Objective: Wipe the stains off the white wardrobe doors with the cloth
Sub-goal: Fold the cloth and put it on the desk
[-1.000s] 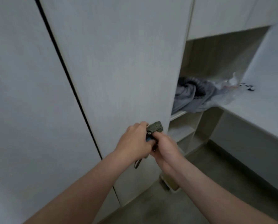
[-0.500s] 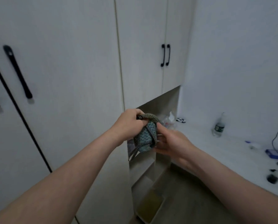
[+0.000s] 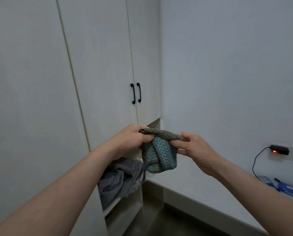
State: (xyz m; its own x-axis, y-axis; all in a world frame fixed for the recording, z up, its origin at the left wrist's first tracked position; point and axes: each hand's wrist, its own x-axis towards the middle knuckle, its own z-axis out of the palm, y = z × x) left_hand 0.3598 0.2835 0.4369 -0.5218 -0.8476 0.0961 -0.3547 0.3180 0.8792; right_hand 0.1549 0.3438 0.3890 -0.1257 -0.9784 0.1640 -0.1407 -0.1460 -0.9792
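A teal ribbed cloth [image 3: 162,155] with a black-and-white checked trim hangs in front of me at chest height, folded over along its top edge. My left hand [image 3: 133,138] pinches its left top corner and my right hand [image 3: 193,147] pinches its right top corner, stretching it between them. The white wardrobe doors [image 3: 98,68] stand behind and to the left; two carry black bar handles [image 3: 135,93]. No stain shows on the doors from here.
A grey garment [image 3: 118,181] lies bundled in the open shelf niche under the doors. A white desk top [image 3: 202,189] runs along the right wall, with a blue box [image 3: 290,189] on it. A black charger [image 3: 278,149] with a red light sits in a wall socket.
The view has risen from the lower doors to the upper ones. The cloth was bunched between both hands and is now spread open, my right hand having shifted right.
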